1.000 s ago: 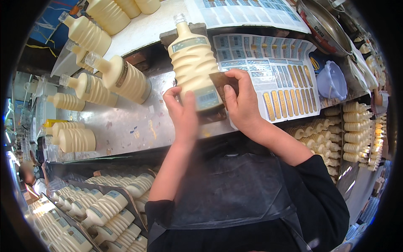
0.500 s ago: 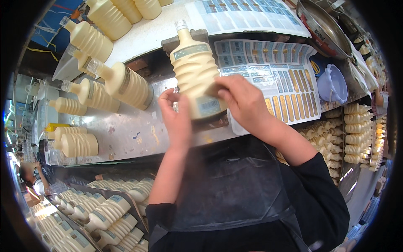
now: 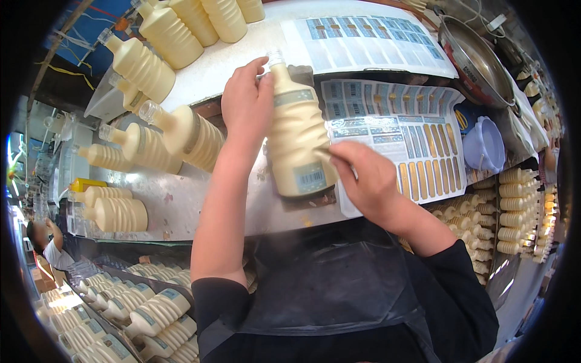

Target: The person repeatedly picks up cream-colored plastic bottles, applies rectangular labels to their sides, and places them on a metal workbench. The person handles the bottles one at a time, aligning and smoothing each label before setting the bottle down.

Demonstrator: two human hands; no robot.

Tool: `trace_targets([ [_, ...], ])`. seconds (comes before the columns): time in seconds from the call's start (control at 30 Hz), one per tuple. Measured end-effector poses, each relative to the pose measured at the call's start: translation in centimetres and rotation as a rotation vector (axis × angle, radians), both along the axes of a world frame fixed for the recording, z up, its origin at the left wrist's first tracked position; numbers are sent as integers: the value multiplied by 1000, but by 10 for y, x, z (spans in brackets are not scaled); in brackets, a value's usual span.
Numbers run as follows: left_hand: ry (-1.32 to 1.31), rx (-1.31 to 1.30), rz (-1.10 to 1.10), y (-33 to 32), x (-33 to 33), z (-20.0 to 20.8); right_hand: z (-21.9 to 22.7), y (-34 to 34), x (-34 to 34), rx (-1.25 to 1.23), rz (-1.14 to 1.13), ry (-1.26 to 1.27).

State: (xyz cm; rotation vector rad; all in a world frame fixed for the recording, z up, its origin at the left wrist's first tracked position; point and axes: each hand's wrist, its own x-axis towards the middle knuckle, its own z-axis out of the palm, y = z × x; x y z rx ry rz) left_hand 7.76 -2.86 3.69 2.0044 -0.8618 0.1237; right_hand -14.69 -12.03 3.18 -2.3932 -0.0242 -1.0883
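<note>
Flanking bottle (image 3: pixel 296 130) near bench edge (image 3: pixel 172 235): both hands (image 3: pixel 247 100) (image 3: pixel 369 178).

The left hand (image 3: pixel 247 100) is at the clear neck of a cream, wavy-sided bottle (image 3: pixel 295 133), a grey block (image 3: pixel 304 75) showing behind its shoulder. The right hand (image 3: pixel 370 181) pinches a thin piece (image 3: pixel 325 152), mostly hidden, at the bottle's side just above the lower label (image 3: pixel 310 177). Beside it on the table (image 3: pixel 175 209) lies a sheet of blue and gold labels (image 3: pixel 396 136), near a lilac bucket (image 3: pixel 484 145).
</note>
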Motion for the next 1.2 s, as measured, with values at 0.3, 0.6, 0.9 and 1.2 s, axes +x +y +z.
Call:
trace_targets([
  [0.3,247,309,-19,-33,44,24,-2,-19,31,481,-61,173],
  [0.6,606,-92,-223,32,1,76,-6,-19,62,600,-123,-2],
  [0.9,298,-403,-191,154,-81,91,-19,-36,41,1148,71,146],
  [1.2,-96,130,781,239,-49,159,-34,-54,32,1162,55,209],
])
